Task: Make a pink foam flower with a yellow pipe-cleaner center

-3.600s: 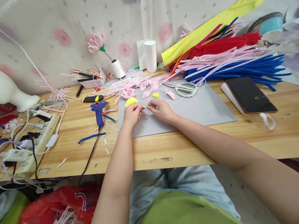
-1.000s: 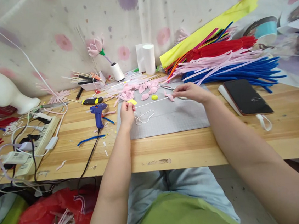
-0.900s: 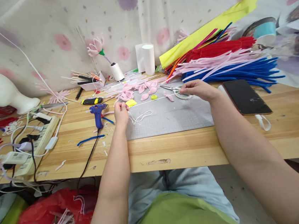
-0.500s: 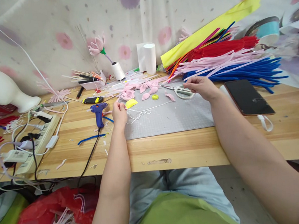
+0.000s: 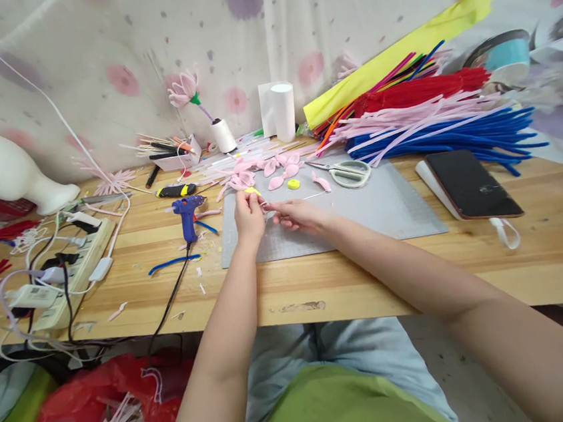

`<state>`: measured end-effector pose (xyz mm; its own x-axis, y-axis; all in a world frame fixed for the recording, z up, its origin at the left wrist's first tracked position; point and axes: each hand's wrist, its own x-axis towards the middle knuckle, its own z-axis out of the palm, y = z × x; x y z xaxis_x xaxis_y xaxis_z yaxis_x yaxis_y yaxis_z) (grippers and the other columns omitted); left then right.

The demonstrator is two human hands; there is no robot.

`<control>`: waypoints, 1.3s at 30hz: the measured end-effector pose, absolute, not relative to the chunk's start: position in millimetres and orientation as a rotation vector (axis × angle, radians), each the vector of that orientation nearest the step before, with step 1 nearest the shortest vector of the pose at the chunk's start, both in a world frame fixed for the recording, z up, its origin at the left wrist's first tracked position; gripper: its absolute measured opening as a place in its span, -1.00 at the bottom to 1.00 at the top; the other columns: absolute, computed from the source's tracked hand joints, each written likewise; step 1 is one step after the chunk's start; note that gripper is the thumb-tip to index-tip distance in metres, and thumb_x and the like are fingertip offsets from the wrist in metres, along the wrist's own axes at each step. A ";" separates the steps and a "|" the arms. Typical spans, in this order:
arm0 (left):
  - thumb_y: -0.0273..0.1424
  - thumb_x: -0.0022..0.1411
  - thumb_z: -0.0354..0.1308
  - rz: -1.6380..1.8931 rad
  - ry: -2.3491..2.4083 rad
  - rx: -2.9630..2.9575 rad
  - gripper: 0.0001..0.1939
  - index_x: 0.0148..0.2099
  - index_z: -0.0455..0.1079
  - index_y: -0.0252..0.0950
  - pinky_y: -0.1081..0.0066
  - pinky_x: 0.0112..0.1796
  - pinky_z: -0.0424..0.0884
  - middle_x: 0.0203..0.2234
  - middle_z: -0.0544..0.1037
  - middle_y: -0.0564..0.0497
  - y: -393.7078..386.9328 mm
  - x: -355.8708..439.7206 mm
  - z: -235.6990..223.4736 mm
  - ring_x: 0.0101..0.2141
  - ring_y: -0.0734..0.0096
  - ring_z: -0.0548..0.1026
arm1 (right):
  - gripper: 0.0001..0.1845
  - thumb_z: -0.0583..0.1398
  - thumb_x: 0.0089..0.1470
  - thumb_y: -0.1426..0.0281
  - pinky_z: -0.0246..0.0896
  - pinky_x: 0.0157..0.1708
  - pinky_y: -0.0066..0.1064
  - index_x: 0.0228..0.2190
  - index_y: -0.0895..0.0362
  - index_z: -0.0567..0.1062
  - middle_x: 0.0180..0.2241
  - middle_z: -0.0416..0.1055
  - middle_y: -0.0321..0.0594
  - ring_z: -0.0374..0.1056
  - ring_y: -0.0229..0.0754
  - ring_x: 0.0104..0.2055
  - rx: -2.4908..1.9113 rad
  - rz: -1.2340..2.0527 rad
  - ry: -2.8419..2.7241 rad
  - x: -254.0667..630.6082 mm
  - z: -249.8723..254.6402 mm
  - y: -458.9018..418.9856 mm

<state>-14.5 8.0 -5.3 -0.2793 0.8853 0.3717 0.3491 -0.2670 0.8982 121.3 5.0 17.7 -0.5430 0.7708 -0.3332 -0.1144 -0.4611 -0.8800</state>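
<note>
My left hand (image 5: pixel 249 220) is closed in a pinch over the left part of the grey cutting mat (image 5: pixel 387 210), with a thin white string (image 5: pixel 316 195) at its fingertips. Close against it, my right hand (image 5: pixel 298 214) has its fingers curled, thumb and forefinger pinched on the string. One end of the string runs right toward a single pink petal (image 5: pixel 321 181). A bit of yellow (image 5: pixel 252 191) shows just behind my left fingertips. Beyond my hands lie several pink petals (image 5: pixel 276 182), a small yellow coil (image 5: pixel 293 183) and scissors (image 5: pixel 351 173).
To the left are a blue glue gun (image 5: pixel 187 217), a utility knife (image 5: pixel 176 190) and a power strip (image 5: pixel 80 276) with tangled cables. Bundles of pipe cleaners (image 5: pixel 439 137) lie at the back right, near a phone (image 5: pixel 474 183). A pink flower (image 5: pixel 184 90) stands in a thread spool (image 5: pixel 223 135).
My right hand has swung left from beside the scissors to meet my left hand. The left hand has shifted slightly right, and the string's loops are now mostly hidden by my hands.
</note>
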 end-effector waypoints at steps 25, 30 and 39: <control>-0.25 0.29 -0.08 1.720 1.372 1.383 -0.80 -0.35 0.10 -0.23 0.47 -0.41 0.37 -0.49 0.44 0.09 1.6 9.1 -7.2 -0.54 0.55 0.45 | -0.74 0.22 0.05 0.22 -0.16 -0.80 -0.64 -0.44 0.19 0.41 -0.67 0.23 -0.36 0.04 -0.48 -0.71 -1.088 2.127 -1.074 136.5 12.0 16.3; -0.23 0.30 -0.12 1.796 1.331 1.299 -0.80 -0.33 0.07 -0.22 0.43 -0.34 0.42 -0.44 0.46 0.05 2.5 6.9 -5.3 -0.47 0.50 0.51 | -0.65 0.35 -0.18 0.30 -0.15 -0.71 -0.57 -0.48 0.14 0.27 -0.64 0.18 -0.41 0.03 -0.43 -0.65 -1.211 1.800 -1.350 134.3 5.8 14.8; -0.11 0.28 -0.15 1.796 1.412 1.290 -0.72 -0.31 0.07 -0.21 0.40 -0.31 0.43 -0.40 0.46 0.01 3.4 2.7 -7.4 -0.42 0.46 0.53 | -0.68 0.18 -0.16 0.46 0.14 -0.50 -0.48 -0.26 0.07 0.31 -0.13 0.34 -0.25 0.18 -0.40 -0.52 -0.890 1.328 -1.758 133.8 -6.2 11.0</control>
